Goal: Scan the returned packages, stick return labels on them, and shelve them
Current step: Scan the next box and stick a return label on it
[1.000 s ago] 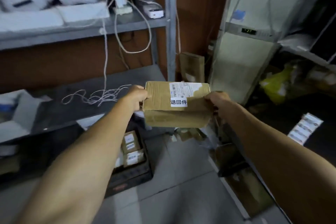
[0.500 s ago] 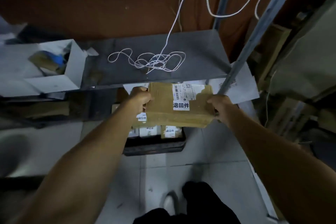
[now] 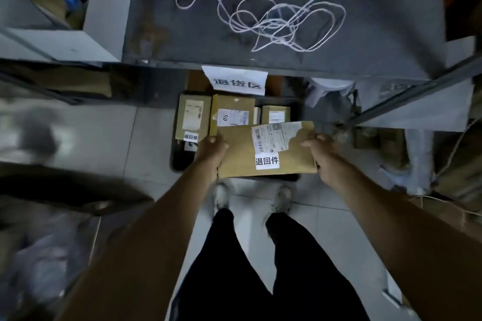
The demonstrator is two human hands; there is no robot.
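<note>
A flat brown cardboard package [image 3: 266, 150] is held level above a dark bin [image 3: 174, 159] on the floor. It bears a torn shipping label [image 3: 273, 136] and a white return label [image 3: 267, 161]. Other labelled packages [image 3: 232, 112] lie in the bin.

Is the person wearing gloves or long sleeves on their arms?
No. Both the left hand and the right hand are bare, with no gloves, and both forearms are uncovered, with no sleeve in view. No watch, ring or bracelet shows.
</note>
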